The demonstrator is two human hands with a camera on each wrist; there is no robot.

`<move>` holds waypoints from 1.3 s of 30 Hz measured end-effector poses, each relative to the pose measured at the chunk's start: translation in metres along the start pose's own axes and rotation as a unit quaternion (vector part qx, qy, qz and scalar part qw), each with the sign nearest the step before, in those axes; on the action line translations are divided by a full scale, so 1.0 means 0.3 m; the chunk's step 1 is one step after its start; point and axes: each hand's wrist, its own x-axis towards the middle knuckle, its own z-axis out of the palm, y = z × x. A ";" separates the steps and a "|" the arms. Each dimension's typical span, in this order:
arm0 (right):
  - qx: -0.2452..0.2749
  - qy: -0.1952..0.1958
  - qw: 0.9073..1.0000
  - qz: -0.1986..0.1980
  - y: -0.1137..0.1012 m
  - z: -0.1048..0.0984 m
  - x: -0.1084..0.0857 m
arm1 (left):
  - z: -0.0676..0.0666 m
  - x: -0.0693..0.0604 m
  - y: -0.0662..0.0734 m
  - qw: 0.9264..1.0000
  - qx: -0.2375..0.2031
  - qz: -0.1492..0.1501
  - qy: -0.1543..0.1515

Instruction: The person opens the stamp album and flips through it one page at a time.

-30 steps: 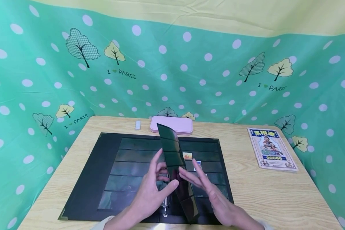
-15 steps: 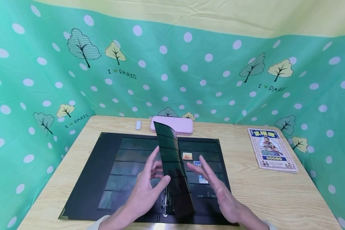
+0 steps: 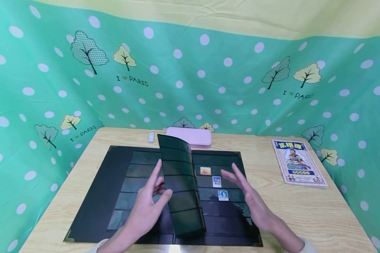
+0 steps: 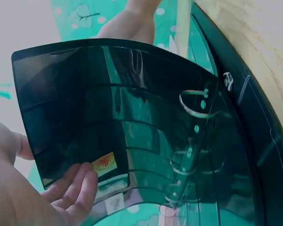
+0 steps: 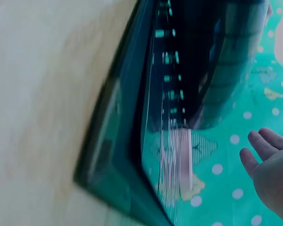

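A black stamp album point(image 3: 93, 200) lies spread on the table, its metal rings showing in the left wrist view. My left hand point(image 3: 145, 209) pinches the outer edge of a dark pocket page point(image 3: 182, 186), which stands curved and partly turned over the middle. On the right-hand page, an orange stamp point(image 3: 205, 171), a blue stamp point(image 3: 216, 181) and a lighter blue stamp point(image 3: 223, 195) sit in separate rows. Over that page's right side my right hand point(image 3: 258, 203) hovers, fingers extended, holding nothing. An orange stamp point(image 4: 105, 162) also shows beside my left fingertips point(image 4: 87, 186).
A pink case point(image 3: 190, 136) lies behind the album, with a small white block point(image 3: 151, 137) to its left. Toward the right edge of the wooden table point(image 3: 297, 214) is an illustrated booklet point(image 3: 299, 161). A green dotted cloth point(image 3: 196, 88) hangs around the back and sides.
The page has swung leftward with my left hand, uncovering the three stamps on the right-hand page. My right hand has drawn away from the page to the right.
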 end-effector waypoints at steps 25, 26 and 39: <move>-0.115 -0.027 0.980 0.161 0.168 -0.124 0.012 | -0.196 0.023 -0.076 0.993 0.013 -0.113 0.011; -0.117 -0.033 0.978 0.169 0.174 -0.125 0.010 | -0.201 0.023 -0.080 0.993 0.011 -0.117 0.011; -0.178 -0.081 0.967 0.165 0.237 -0.121 -0.012 | -0.238 0.014 -0.109 0.994 -0.014 -0.107 0.024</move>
